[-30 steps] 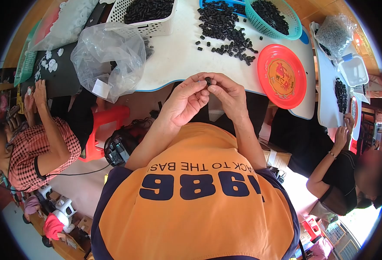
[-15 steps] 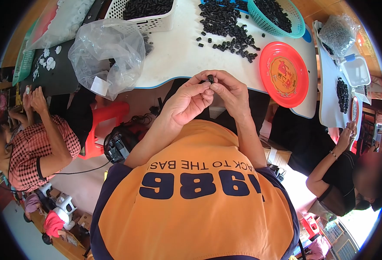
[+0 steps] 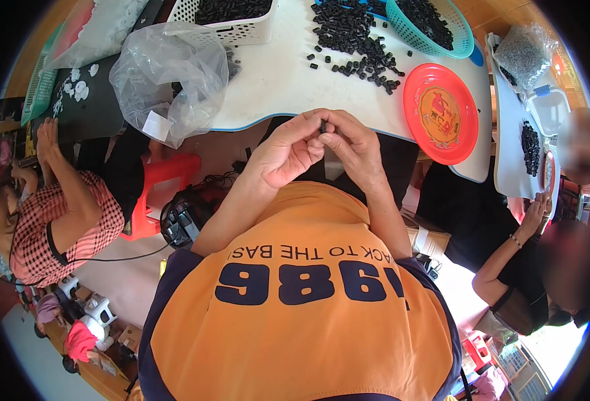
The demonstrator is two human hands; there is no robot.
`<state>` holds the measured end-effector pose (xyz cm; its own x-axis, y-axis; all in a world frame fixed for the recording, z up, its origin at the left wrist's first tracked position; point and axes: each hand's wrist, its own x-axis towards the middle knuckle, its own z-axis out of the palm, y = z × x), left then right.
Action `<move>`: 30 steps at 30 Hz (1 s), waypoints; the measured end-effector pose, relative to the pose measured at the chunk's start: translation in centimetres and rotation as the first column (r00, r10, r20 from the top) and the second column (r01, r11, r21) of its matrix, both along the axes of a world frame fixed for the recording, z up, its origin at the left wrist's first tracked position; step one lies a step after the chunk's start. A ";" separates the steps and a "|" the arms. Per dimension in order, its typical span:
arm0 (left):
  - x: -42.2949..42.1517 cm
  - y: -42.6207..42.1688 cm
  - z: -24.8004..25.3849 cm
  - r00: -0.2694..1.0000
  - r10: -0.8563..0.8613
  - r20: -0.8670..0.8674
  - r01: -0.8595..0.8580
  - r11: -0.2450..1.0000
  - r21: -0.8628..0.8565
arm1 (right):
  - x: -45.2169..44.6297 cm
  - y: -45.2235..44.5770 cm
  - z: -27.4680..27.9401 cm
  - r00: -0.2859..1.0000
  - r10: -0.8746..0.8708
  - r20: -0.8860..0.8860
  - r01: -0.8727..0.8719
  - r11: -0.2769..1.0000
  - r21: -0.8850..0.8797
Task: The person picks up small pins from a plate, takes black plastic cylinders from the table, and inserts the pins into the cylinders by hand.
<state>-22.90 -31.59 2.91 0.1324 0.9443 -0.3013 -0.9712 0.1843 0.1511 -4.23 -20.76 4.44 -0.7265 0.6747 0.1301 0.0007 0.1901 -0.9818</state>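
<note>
Workroom light is falling on a white desk [image 3: 275, 80] with a blue edge, where a heap of loose black pieces [image 3: 355, 33] is lying beside a teal basket [image 3: 418, 37]. Left of the heap, a white basket [image 3: 258, 32] is holding more of them, and a clear plastic bag [image 3: 168, 73] is slumping at the near edge. A red plate [image 3: 440, 115] is resting on the right.

Just off the near edge, the left hand [image 3: 287, 152] and the right hand [image 3: 356, 148] are meeting over one small black piece [image 3: 322, 125]. Fingers of both hands are clamping on it, thumbs and fingertips nearly touching around it; its far side is hiding behind them.

Compared with half a second ago, the piece is sitting slightly lower between the fingertips and showing less of itself, so it is probably being turned or pressed; the handling seems to be carrying on, with nothing yet being released. At left, a co-worker's hands [image 3: 47, 134] are now coming together, while at right another person's head [image 3: 581, 147] is newly appearing past the side desk [image 3: 509, 127]. Neither change seems to be affecting the piece in hand.
</note>
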 end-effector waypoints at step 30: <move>-7.1 16.9 -2.3 0.024 0.033 -0.999 -0.105 0.994 0.030 | 19.4 8.8 -3.3 0.603 -0.781 0.164 0.785 0.618 0.053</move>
<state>-30.05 -14.74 0.59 -0.3959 0.9114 -0.1120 0.1078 0.1672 0.9800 15.20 -11.94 1.13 0.0727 0.9964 0.0446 0.2897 0.0217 -0.9569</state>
